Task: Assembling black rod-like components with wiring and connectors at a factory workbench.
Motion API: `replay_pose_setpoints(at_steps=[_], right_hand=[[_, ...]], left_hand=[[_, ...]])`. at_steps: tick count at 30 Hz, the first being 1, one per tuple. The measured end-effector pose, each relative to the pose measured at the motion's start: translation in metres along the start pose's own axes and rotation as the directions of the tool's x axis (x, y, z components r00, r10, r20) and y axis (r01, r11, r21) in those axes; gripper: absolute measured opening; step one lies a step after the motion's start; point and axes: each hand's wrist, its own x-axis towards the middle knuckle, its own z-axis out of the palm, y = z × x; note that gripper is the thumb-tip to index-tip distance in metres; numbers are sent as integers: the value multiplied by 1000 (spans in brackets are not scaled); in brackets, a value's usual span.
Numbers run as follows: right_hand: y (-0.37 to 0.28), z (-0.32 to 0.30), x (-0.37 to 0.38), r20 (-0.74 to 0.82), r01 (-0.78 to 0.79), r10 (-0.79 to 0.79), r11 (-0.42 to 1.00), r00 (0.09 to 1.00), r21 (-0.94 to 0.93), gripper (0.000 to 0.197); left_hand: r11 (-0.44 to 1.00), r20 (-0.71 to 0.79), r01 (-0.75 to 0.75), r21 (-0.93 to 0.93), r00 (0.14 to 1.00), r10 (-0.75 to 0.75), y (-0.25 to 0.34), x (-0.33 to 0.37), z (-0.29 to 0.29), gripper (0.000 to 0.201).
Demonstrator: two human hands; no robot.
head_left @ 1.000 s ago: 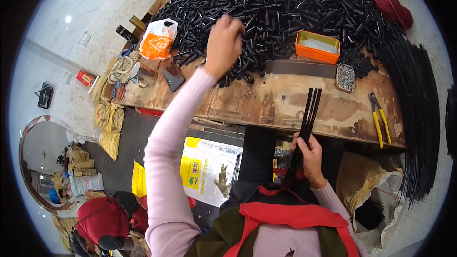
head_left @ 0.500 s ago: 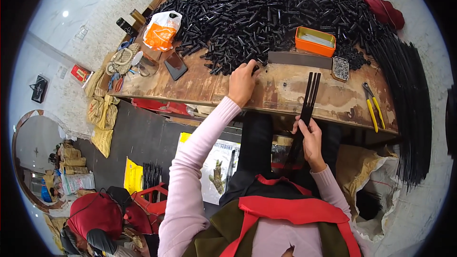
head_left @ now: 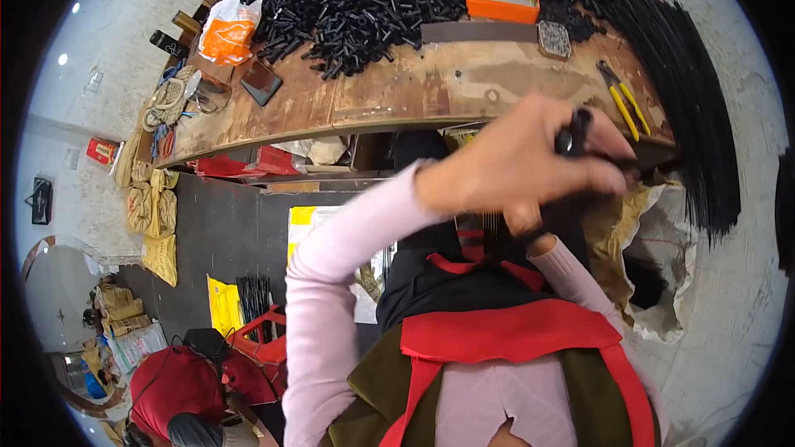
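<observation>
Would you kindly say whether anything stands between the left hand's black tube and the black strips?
No separate object visibly does; only the left hand, holding the black tube, covers part of the black strips.

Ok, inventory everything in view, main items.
Workbench: one, brown, top
Tube heap: one, black, bench back
Tin: one, orange, bench right
Small container: one, grey, by tin
Bag: one, white-orange, bench left
Phone: one, dark, bench left
Pliers: one, yellow-handled, bench right
Long rods: many, black, far right
Sack: one, brown-white, lower right
Short tube: one, black, in left hand
Left hand: one, bare, centre
Right hand: one, bare, mostly hidden behind left hand
</observation>
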Motion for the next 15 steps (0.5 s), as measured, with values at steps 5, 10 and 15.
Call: replay_pose_setpoints(at_steps=[5, 10, 15], right_hand=[[-47, 20, -23, 22, -382, 502, 628, 864, 677, 17], [-50, 26, -28, 16, -380, 497, 644, 868, 664, 19], [-57, 27, -29, 38, -413, 507, 654, 861, 634, 17]], left_hand=[[987, -785, -136, -86, 619, 17, -44, -67, -55, 22], [928, -896, -220, -302, 398, -197, -118, -91, -38, 27], [919, -941, -328, -219, 319, -110, -124, -80, -28, 32]])
